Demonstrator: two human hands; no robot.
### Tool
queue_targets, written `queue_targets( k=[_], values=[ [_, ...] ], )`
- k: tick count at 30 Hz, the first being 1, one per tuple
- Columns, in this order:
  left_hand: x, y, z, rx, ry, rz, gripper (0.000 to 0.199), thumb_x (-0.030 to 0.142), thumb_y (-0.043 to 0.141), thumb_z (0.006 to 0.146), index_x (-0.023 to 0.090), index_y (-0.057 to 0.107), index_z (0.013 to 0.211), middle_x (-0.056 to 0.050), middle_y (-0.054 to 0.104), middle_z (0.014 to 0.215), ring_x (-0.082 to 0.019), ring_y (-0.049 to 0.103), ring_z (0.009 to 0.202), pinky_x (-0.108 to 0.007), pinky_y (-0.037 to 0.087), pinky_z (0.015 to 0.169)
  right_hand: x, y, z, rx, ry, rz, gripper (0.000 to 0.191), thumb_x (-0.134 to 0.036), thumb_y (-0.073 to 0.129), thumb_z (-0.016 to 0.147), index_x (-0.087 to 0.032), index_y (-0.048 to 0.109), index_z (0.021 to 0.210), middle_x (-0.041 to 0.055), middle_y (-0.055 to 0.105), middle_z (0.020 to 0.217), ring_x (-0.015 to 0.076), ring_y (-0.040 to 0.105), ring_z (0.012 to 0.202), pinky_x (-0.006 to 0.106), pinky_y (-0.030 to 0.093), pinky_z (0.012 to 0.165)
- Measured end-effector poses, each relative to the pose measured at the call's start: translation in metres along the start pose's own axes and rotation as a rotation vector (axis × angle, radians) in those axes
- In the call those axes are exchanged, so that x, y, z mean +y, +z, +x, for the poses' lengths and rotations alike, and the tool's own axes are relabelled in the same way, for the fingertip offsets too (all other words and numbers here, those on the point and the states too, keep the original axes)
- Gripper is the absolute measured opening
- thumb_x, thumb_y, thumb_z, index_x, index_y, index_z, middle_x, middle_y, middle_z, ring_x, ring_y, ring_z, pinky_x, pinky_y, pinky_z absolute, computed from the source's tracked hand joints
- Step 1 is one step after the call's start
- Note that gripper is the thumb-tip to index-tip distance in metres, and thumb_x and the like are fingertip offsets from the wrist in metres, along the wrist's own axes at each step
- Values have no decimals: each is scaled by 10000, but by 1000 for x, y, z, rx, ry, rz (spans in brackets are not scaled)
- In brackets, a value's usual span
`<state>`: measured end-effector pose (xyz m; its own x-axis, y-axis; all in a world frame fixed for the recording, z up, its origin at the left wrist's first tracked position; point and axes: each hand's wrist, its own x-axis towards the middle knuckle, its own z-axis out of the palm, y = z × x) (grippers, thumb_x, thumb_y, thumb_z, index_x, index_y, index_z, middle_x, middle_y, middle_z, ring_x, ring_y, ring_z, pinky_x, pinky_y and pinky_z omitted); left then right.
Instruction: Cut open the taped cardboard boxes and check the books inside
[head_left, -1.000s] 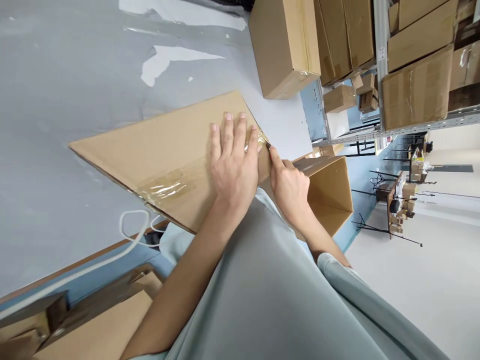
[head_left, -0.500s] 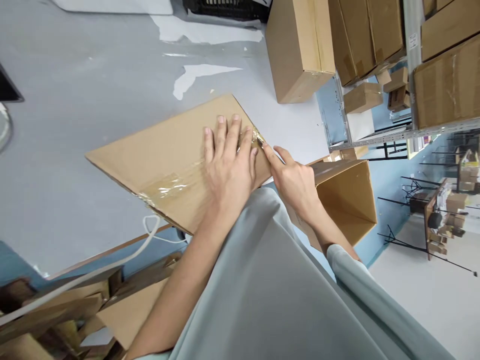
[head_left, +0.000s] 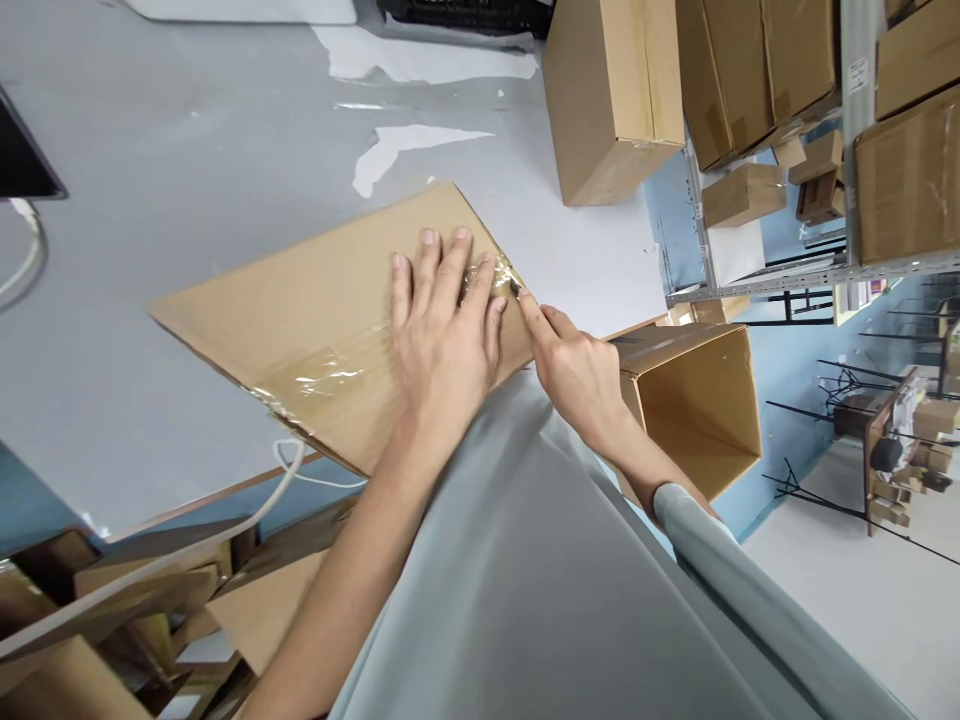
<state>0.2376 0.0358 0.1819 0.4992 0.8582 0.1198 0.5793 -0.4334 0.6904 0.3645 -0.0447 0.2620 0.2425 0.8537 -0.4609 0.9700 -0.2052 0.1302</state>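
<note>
A flattened cardboard box [head_left: 315,290] lies slantwise on the grey table, with a strip of shiny clear tape [head_left: 319,380] across it and more crumpled tape [head_left: 491,270] by its far right edge. Pressed flat on the cardboard, fingers spread, is my left hand [head_left: 446,320]. My right hand [head_left: 574,365] is closed around a box cutter [head_left: 514,287]. Only the cutter's dark tip shows, touching the taped edge close to my left fingers; its handle is hidden in my grip.
A closed carton [head_left: 592,110] stands at the table's far right. Beside my right forearm is an open carton [head_left: 697,400]. Shelves with cartons [head_left: 761,80] rise at the right. A white cable [head_left: 277,490] runs past the near edge, above loose cardboard [head_left: 262,610].
The cardboard and my left hand sit slightly further left in view. My right hand and the cutter tip have shifted slightly left and down, still at the taped edge.
</note>
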Motion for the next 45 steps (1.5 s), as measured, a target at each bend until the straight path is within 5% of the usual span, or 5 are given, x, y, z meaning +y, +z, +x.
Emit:
queue_targets(
  k=[23,30,36,41,45],
  values=[
    [0,3,0,38,60,-186,548,414,435,1183,274,596,1689,-57,467,1842,-326,269,1797,-670,115,1501,-39,-13,-1,-43,273,-42,708,-230,374,1202,-329,223,1886,196,783,1417,237,866,1019,305,676,870],
    [2,5,1,-8,16,-176,563,411,381,1190,244,609,1678,-60,420,1869,-328,238,1805,-669,74,1510,-25,-5,17,31,308,79,646,-253,323,1226,-257,296,1871,152,865,1299,249,850,1043,316,619,943],
    [-6,-2,1,61,113,-75,532,358,504,1171,328,594,1695,-81,514,1819,-348,369,1761,-697,205,1474,8,-7,-13,186,188,439,577,-349,399,1208,-335,531,1770,83,895,1251,268,857,1031,338,626,930],
    [-9,-4,4,52,134,22,497,355,500,1184,296,634,1658,-114,522,1810,-346,389,1752,-678,236,1461,59,56,31,478,289,882,634,-429,369,1210,-209,431,1802,153,855,1361,178,834,789,298,654,818],
    [-13,-17,-11,138,125,48,447,389,511,1201,273,679,1599,-135,592,1758,-349,442,1725,-666,271,1450,73,129,138,264,350,1032,466,-397,450,1187,-110,733,1421,179,887,1218,149,778,667,251,606,759]
  ],
)
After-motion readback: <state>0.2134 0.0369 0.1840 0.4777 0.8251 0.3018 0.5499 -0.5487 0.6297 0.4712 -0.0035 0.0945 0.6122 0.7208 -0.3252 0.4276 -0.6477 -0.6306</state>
